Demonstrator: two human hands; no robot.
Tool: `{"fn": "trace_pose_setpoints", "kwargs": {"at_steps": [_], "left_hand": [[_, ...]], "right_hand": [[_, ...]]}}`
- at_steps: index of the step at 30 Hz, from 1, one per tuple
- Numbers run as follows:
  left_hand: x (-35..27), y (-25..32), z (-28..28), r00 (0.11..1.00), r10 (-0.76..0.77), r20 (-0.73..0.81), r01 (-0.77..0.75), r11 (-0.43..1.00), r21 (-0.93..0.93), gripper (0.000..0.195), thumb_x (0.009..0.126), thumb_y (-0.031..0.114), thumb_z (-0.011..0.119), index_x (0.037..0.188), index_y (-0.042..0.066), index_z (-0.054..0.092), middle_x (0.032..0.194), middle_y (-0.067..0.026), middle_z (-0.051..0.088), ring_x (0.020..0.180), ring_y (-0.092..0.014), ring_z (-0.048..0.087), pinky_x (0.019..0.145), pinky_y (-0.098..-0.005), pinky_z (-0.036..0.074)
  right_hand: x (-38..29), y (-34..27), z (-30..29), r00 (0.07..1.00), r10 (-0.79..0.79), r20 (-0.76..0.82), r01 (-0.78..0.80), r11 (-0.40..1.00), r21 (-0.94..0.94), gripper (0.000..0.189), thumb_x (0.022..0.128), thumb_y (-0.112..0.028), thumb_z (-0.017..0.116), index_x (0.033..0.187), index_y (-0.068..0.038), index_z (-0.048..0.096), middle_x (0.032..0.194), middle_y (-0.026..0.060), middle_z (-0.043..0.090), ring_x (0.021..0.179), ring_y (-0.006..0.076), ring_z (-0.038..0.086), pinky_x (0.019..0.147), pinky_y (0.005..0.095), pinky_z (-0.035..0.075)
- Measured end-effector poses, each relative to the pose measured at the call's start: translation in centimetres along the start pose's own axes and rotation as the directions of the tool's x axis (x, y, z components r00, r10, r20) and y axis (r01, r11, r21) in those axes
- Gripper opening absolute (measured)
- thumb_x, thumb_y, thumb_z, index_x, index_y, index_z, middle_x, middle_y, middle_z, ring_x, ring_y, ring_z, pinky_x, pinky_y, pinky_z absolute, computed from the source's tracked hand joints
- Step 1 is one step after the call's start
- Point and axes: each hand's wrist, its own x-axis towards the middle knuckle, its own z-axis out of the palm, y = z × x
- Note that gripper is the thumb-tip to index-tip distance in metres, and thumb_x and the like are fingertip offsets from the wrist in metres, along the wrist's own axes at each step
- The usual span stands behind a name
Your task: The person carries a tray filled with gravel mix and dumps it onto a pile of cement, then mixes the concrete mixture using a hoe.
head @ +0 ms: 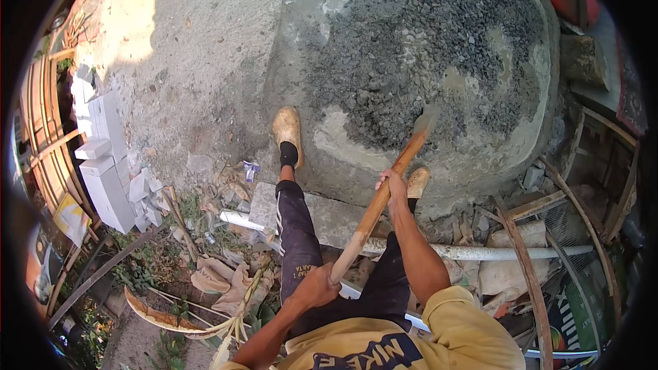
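Observation:
My left hand point(317, 284) is closed around the near end of a thick wooden handle point(375, 208). Farther along it, by my right shoe, my right hand point(393, 184) grips the same shaft. The handle slants up and right to a grey, mortar-coated tool head point(425, 119), partly sunk in a heap of wet grey gravel mix point(380, 113); whether it is a shovel or a hoe cannot be told. Pale cement water point(334, 133) pools around the heap. My feet stand apart in tan shoes point(287, 131), the right one at the mix's near edge.
White blocks point(108, 185) are stacked at left. Behind my feet lie a concrete slab point(313, 213), a white pipe point(462, 252), sacks point(514, 267) and rubble. Wooden poles point(524, 277) and wire mesh stand at right. Dry sandy material point(205, 61) spreads at upper left.

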Motion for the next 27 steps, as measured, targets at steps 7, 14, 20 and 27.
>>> {"fn": "trace_pose_setpoints", "kwargs": {"at_steps": [7,14,20,27], "left_hand": [[2.2,-5.3,-3.6,0.999,0.047,0.000,-0.047,0.995,0.091,0.020,0.072,0.013,0.067,0.088,0.002,0.060,0.078,-0.0249,0.063,0.079,-0.043,0.061,0.069,-0.0465,0.050],[14.3,-4.4,0.4,0.946,0.144,-0.291,-0.140,0.990,0.035,0.023,0.082,0.022,0.065,0.091,0.002,0.062,0.077,-0.0247,0.062,0.078,-0.045,0.059,0.067,-0.0479,0.049],[31.7,5.3,-1.1,0.933,0.020,-0.360,-0.224,0.813,-0.537,0.023,0.083,0.019,0.065,0.083,-0.005,0.062,0.066,-0.0101,0.061,0.060,-0.018,0.058,0.059,-0.0364,0.046],[32.3,3.2,7.5,0.963,-0.200,-0.181,-0.075,0.445,-0.893,0.017,0.078,0.012,0.068,0.074,0.004,0.053,0.058,-0.0012,0.052,0.043,-0.010,0.046,0.039,-0.0265,0.035]], "right_hand": [[-2.8,0.2,0.4,0.975,-0.168,-0.147,0.177,0.983,0.051,0.015,0.078,-0.001,0.058,0.082,-0.003,0.044,0.061,0.0066,0.049,0.045,0.0205,0.050,0.044,0.0334,0.047],[-0.1,-12.0,10.4,0.888,-0.456,0.054,0.454,0.853,-0.257,0.022,0.079,-0.004,0.061,0.090,-0.003,0.042,0.063,0.0057,0.049,0.045,0.0181,0.054,0.041,0.0315,0.046],[9.8,-24.1,24.4,0.670,-0.622,0.405,0.715,0.394,-0.578,0.026,0.077,-0.012,0.058,0.091,0.007,0.049,0.068,0.0144,0.058,0.044,0.0207,0.059,0.039,0.0332,0.047],[17.8,-17.9,19.8,0.760,-0.434,0.484,0.628,0.298,-0.719,0.027,0.076,-0.014,0.057,0.090,0.010,0.052,0.063,0.0132,0.057,0.045,0.0216,0.059,0.042,0.0340,0.047]]}}
